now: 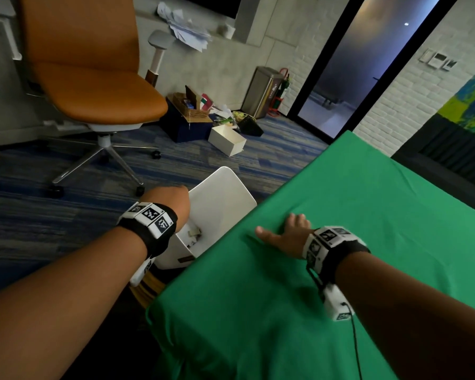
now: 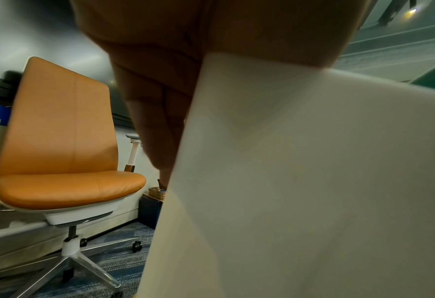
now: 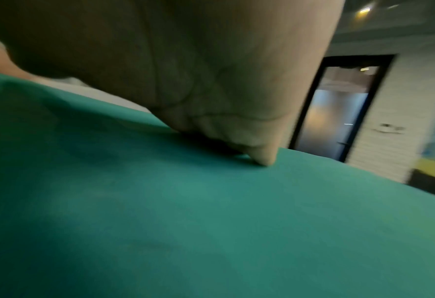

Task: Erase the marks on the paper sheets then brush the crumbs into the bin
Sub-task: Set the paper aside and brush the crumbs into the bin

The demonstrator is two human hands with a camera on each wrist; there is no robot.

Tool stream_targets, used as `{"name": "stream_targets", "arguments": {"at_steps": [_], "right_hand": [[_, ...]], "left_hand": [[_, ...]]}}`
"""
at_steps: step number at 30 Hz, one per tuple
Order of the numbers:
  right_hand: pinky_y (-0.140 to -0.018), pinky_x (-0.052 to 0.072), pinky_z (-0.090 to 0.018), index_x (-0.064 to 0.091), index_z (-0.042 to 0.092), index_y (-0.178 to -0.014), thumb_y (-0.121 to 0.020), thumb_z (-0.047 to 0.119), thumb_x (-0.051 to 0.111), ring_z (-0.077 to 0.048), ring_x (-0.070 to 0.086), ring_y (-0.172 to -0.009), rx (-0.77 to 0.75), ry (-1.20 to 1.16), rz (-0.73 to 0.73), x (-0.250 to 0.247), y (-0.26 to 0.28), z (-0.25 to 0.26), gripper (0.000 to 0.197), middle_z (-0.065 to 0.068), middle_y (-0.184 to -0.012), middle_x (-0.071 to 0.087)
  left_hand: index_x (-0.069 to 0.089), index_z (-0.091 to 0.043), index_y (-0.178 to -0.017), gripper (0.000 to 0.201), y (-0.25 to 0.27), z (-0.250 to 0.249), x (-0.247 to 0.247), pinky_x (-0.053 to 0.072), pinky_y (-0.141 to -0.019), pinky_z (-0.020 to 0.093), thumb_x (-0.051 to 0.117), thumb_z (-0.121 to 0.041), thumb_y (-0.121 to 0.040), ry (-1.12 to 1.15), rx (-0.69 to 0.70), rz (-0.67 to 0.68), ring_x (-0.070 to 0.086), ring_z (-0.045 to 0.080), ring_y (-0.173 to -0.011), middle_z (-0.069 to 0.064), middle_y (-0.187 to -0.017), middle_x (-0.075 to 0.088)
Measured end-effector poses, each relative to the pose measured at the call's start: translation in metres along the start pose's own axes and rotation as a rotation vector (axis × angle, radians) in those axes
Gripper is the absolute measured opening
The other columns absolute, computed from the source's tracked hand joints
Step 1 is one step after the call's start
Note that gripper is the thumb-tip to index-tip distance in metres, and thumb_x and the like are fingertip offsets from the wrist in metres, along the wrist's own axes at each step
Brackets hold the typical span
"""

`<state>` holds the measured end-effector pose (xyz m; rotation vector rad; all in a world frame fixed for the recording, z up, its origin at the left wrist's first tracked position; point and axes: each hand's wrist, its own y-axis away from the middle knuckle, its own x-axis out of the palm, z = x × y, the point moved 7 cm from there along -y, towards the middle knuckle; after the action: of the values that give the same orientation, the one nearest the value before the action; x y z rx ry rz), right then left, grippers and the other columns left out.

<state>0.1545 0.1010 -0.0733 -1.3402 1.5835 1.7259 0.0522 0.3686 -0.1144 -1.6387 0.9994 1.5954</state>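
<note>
A white bin [image 1: 225, 193] is held tilted against the left edge of the green-clothed table [image 1: 354, 204]. My left hand [image 1: 172, 197] grips its near rim, with the fingers [image 2: 160, 104] running down the outer wall of the bin [image 2: 300, 181]. Some pale scraps [image 1: 193, 233] lie inside. My right hand [image 1: 287, 229] lies flat on the cloth close to that edge, thumb spread toward the bin. In the right wrist view the hand [image 3: 224, 80] touches the cloth [image 3: 211, 221] with a fingertip [image 3: 267, 159]. No paper sheets, eraser or crumbs can be made out.
An orange office chair [image 1: 88, 78] on castors stands on the blue carpet to the left. Boxes and clutter [image 1: 226, 139] lie on the floor beyond the bin, beside a steel trash can [image 1: 263, 91]. A glass door [image 1: 348, 78] is at the back.
</note>
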Motion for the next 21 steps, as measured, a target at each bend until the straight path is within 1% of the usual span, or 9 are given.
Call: {"name": "stream_targets", "arguments": {"at_steps": [5, 8, 10, 11, 13, 15, 17, 19, 21], "right_hand": [[-0.128, 0.000, -0.048, -0.017, 0.015, -0.161, -0.069, 0.091, 0.032, -0.021, -0.018, -0.156, -0.621, -0.075, -0.040, 0.015, 0.066, 0.104, 0.129, -0.004, -0.168, -0.023], [-0.128, 0.008, -0.050, -0.010, 0.006, -0.162, -0.076, 0.091, 0.043, -0.029, -0.009, -0.158, -0.329, -0.158, -0.138, 0.015, 0.044, 0.072, 0.132, -0.014, -0.170, -0.015], [-0.127, 0.007, -0.053, -0.007, 0.001, -0.161, -0.069, 0.100, 0.036, -0.038, -0.007, -0.157, -0.026, -0.097, -0.112, 0.021, 0.037, 0.045, 0.142, -0.022, -0.169, -0.012], [-0.127, 0.004, -0.053, -0.009, 0.002, -0.161, -0.064, 0.103, 0.031, -0.039, -0.009, -0.157, -0.005, -0.069, -0.063, 0.025, 0.039, 0.048, 0.146, -0.022, -0.169, -0.014], [-0.127, 0.000, -0.056, -0.013, 0.009, -0.161, -0.060, 0.106, 0.026, -0.038, -0.014, -0.156, -0.202, -0.015, -0.005, 0.034, 0.054, 0.080, 0.146, -0.017, -0.168, -0.020], [-0.126, -0.003, -0.057, -0.012, 0.017, -0.163, -0.075, 0.097, 0.032, -0.033, -0.017, -0.156, -0.516, -0.011, 0.011, 0.038, 0.085, 0.121, 0.127, -0.010, -0.168, -0.022], [-0.126, -0.006, -0.053, -0.012, 0.019, -0.163, -0.085, 0.085, 0.043, -0.027, -0.020, -0.155, -0.664, -0.136, -0.014, 0.031, 0.102, 0.137, 0.115, -0.005, -0.168, -0.022], [-0.127, -0.005, -0.052, -0.012, 0.015, -0.163, -0.084, 0.085, 0.046, -0.028, -0.019, -0.156, -0.558, -0.157, -0.119, 0.022, 0.092, 0.118, 0.120, -0.007, -0.169, -0.022], [-0.126, -0.001, -0.056, -0.011, 0.011, -0.162, -0.079, 0.091, 0.043, -0.034, -0.016, -0.157, -0.290, -0.090, -0.137, 0.024, 0.073, 0.082, 0.128, -0.013, -0.169, -0.020]], "left_hand": [[0.055, -0.011, -0.118, 0.025, -0.003, -0.002, 0.000, 0.050, -0.073, 0.037, 0.047, -0.008, -0.094, 0.010, 0.004, 0.001, 0.067, 0.032, -0.098, 0.010, -0.110, 0.069], [0.054, -0.011, -0.119, 0.026, -0.003, 0.001, 0.003, 0.053, -0.077, 0.039, 0.047, -0.008, -0.094, -0.011, -0.001, 0.018, 0.067, 0.032, -0.099, 0.010, -0.111, 0.069], [0.053, -0.011, -0.121, 0.028, -0.004, 0.002, 0.005, 0.050, -0.076, 0.037, 0.046, -0.007, -0.095, -0.019, 0.001, 0.026, 0.067, 0.031, -0.101, 0.010, -0.113, 0.068], [0.052, -0.012, -0.122, 0.028, -0.005, 0.001, 0.005, 0.050, -0.077, 0.037, 0.046, -0.008, -0.095, -0.025, 0.001, 0.023, 0.067, 0.031, -0.101, 0.010, -0.113, 0.068], [0.052, -0.012, -0.123, 0.029, -0.005, 0.000, 0.005, 0.054, -0.080, 0.038, 0.046, -0.009, -0.095, -0.026, 0.000, 0.015, 0.067, 0.030, -0.100, 0.009, -0.111, 0.068], [0.052, -0.014, -0.121, 0.028, -0.006, -0.002, 0.004, 0.055, -0.082, 0.039, 0.047, -0.011, -0.094, -0.012, -0.003, 0.009, 0.067, 0.030, -0.100, 0.009, -0.111, 0.069], [0.052, -0.015, -0.119, 0.025, -0.007, 0.000, 0.005, 0.056, -0.082, 0.039, 0.049, -0.015, -0.094, 0.011, -0.011, 0.004, 0.068, 0.031, -0.100, 0.009, -0.112, 0.069], [0.052, -0.016, -0.117, 0.023, -0.006, 0.005, 0.006, 0.055, -0.079, 0.039, 0.048, -0.015, -0.094, 0.006, -0.020, 0.016, 0.067, 0.030, -0.097, 0.008, -0.109, 0.069], [0.052, -0.017, -0.116, 0.022, -0.009, 0.006, 0.007, 0.052, -0.076, 0.038, 0.046, -0.015, -0.095, -0.008, -0.012, 0.029, 0.066, 0.030, -0.097, 0.008, -0.110, 0.067]]}}
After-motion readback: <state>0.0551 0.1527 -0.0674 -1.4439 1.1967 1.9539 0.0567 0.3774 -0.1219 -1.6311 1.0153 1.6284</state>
